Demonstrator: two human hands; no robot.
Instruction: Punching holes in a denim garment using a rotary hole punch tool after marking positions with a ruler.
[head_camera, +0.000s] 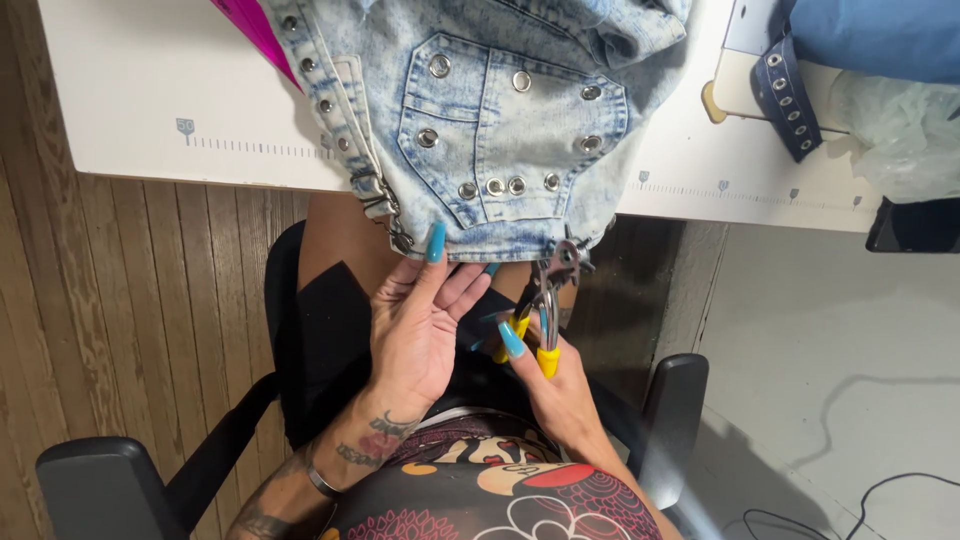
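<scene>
A light acid-washed denim garment (500, 110) studded with metal eyelets hangs over the front edge of a white table (150, 100). My left hand (420, 320), with long teal nails, pinches the garment's lower hem from below. My right hand (545, 375) grips pliers with yellow-tipped handles (545, 310). The jaws of the pliers sit at the hem's right corner, on the denim edge.
A dark blue eyelet strap (785, 95) and blue fabric (870, 35) lie at the table's right end beside clear plastic (900, 130). A pink sheet (255, 30) shows at the top left. I sit in a black chair with armrests (100, 485) (675, 400). Cables (850, 500) lie on the floor.
</scene>
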